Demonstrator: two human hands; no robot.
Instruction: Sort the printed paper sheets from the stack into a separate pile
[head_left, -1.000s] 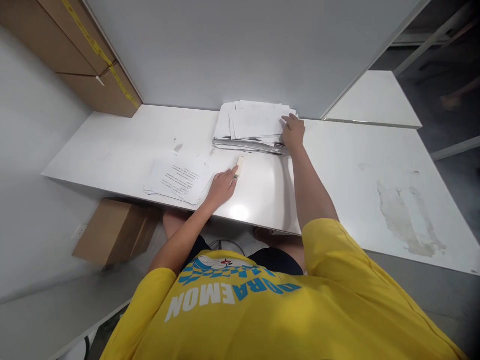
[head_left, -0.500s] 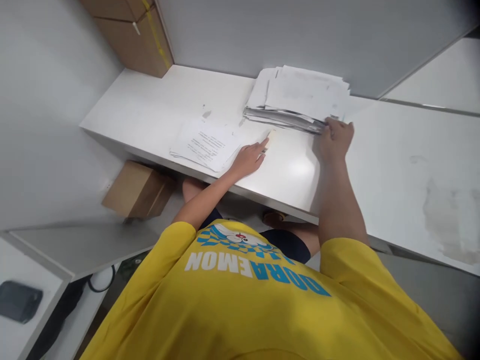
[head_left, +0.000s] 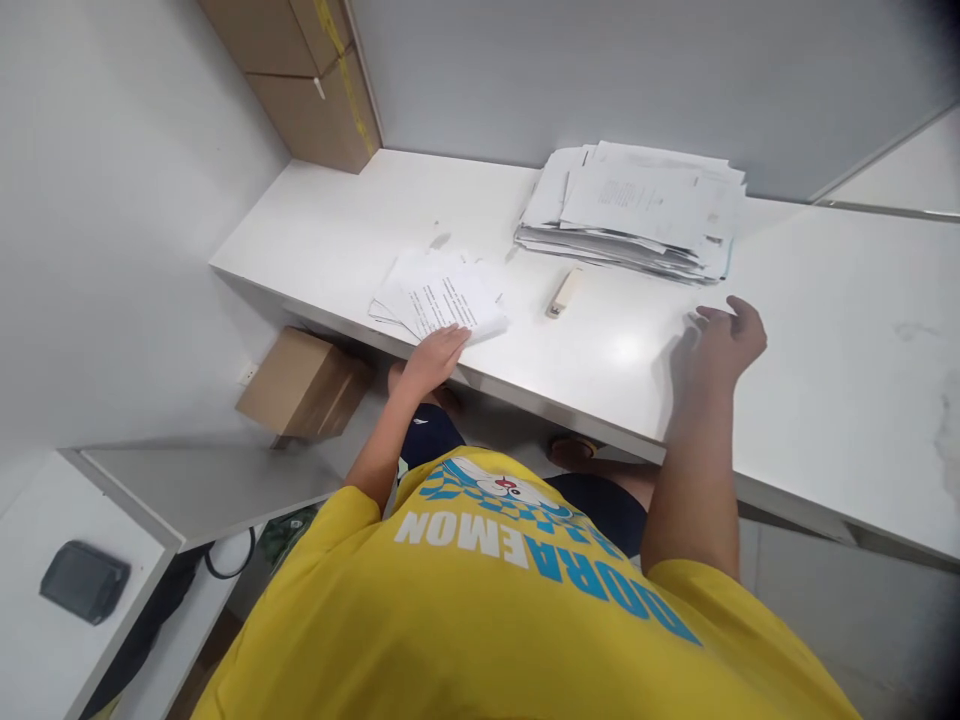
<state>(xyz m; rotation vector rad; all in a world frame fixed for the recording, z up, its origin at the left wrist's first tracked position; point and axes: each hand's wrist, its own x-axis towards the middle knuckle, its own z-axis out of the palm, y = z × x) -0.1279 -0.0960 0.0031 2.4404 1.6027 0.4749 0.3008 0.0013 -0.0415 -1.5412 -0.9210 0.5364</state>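
Observation:
My left hand (head_left: 437, 358) is closed on the near right edge of a small pile of printed sheets (head_left: 431, 290), its fingers together on top of the paper. The thumb is hidden. The sheets lie fanned at slightly different angles. My right hand (head_left: 733, 338) is open and holds nothing, fingers apart and bent, just in front of a thick stack of papers (head_left: 645, 205). Between the pile and the stack lies a small cream-coloured stapler (head_left: 564, 293), touched by neither hand.
The long white table (head_left: 322, 215) runs against a grey panel. Cardboard boxes (head_left: 322, 120) stand at its far left end, and another carton (head_left: 285, 385) sits below. A dark handheld device (head_left: 85, 582) rests on a white surface at the lower left.
My left hand has left the stapler and moved left onto the printed sheets, which now lie more fanned. My right hand has let go of the paper stack and drawn back from it.

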